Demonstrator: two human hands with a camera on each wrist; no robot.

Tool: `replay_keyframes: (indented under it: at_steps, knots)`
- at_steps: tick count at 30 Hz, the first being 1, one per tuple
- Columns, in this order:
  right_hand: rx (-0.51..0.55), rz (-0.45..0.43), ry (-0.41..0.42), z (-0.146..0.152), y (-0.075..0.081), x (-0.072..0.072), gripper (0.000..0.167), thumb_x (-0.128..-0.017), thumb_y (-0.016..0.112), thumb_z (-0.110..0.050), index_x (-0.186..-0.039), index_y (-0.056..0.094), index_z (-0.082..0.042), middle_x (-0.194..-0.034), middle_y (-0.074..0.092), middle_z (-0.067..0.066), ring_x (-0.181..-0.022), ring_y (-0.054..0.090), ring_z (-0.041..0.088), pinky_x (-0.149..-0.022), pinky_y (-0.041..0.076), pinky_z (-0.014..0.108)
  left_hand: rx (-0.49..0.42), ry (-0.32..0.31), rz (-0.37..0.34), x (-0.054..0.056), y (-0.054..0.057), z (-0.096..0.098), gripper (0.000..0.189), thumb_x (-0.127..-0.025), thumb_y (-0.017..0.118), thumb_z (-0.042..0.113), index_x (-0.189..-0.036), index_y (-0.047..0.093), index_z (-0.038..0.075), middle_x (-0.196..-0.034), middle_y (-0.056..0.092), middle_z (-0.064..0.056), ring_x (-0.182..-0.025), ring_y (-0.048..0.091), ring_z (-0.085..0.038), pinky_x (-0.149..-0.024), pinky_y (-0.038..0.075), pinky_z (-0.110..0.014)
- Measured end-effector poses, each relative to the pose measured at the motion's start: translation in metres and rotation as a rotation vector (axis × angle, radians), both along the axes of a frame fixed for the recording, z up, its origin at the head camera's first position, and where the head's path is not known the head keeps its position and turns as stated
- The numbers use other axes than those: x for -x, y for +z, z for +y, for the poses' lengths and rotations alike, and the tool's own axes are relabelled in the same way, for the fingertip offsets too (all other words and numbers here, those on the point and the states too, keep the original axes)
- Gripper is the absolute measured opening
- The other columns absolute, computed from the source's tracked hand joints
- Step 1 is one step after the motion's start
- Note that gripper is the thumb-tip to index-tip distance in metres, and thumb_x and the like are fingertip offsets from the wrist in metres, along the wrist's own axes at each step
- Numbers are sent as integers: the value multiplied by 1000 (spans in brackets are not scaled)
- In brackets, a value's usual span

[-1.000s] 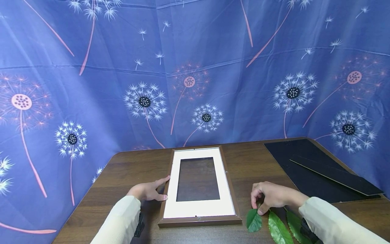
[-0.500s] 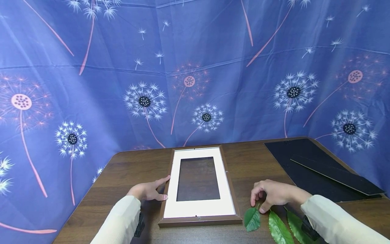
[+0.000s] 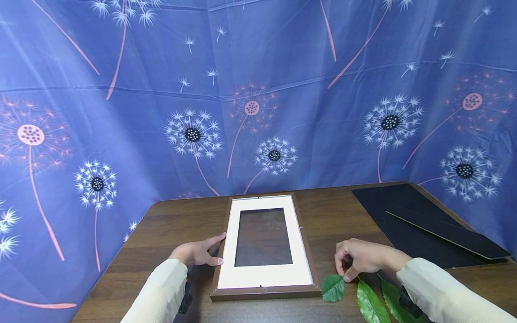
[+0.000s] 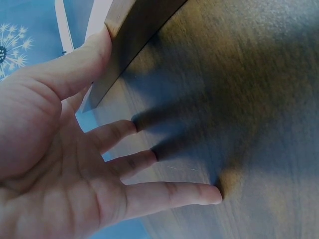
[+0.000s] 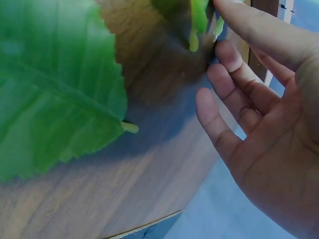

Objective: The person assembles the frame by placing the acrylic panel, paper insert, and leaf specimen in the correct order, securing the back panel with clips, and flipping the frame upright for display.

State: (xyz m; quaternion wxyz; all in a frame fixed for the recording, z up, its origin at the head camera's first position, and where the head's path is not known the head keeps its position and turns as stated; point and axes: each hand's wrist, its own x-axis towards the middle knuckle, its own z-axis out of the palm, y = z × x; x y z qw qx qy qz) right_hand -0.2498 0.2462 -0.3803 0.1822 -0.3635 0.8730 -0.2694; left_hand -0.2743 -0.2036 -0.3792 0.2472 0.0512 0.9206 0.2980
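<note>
A brown picture frame (image 3: 238, 295) with a white mat (image 3: 262, 277) round its dark rectangular opening lies on the table. My left hand (image 3: 198, 253) rests against the frame's left side. In the left wrist view its thumb (image 4: 94, 50) touches the frame edge while the other fingers stretch apart over the wood. Right of the frame, my right hand (image 3: 363, 258) pinches a small green leaf (image 3: 333, 288) near its stem between thumb and forefinger. Two longer leaves (image 3: 370, 301) lie below that hand, partly hidden by the wrist. A serrated leaf (image 5: 55, 94) fills the left of the right wrist view.
On the table's right side lies a large black board (image 3: 387, 206), with a narrower black strip (image 3: 444, 231) across it. A blue curtain (image 3: 242, 67) with dandelion prints hangs behind the wooden table (image 3: 181, 215).
The small leaf has turned in my right fingers, its tip swinging from pointing down toward the left. My right hand has shifted only slightly; my left hand and the frame look unmoved.
</note>
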Motion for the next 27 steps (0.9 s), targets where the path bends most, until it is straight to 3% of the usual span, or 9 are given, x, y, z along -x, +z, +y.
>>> replay_keyframes:
  at_steps: [9, 12, 19, 27]
  knots:
    - [30, -112, 4, 2, 11, 2, 15, -82, 81, -3, -80, 70, -13, -72, 60, -14, -67, 53, 0, -63, 47, 22, 2, 2, 1, -2, 2, 1, 86, -90, 78, 21, -161, 30, 16, -162, 26, -27, -147, 22, -52, -112, 26, -67]
    - [40, -103, -9, 2, 11, 1, 15, -80, 81, 2, -79, 73, -11, -70, 60, -14, -64, 53, -1, -60, 48, 22, 5, -4, 4, -3, 4, 2, 85, -90, 78, 20, -161, 30, 15, -162, 26, -27, -147, 23, -52, -112, 26, -67]
    - [51, -80, -15, 6, 17, 1, 14, -79, 80, 3, -77, 74, -9, -70, 62, -14, -64, 53, -1, -59, 48, 21, -5, 12, -7, 1, -3, -1, 87, -89, 79, 21, -161, 30, 15, -162, 25, -28, -147, 21, -53, -112, 25, -69]
    - [105, -74, -56, 11, 32, 7, 9, -84, 81, -6, -81, 75, -11, -77, 68, -10, -69, 58, 4, -61, 48, 23, 7, -8, -17, -6, 9, 4, 87, -90, 78, 23, -161, 28, 14, -162, 24, -28, -148, 20, -53, -112, 24, -68]
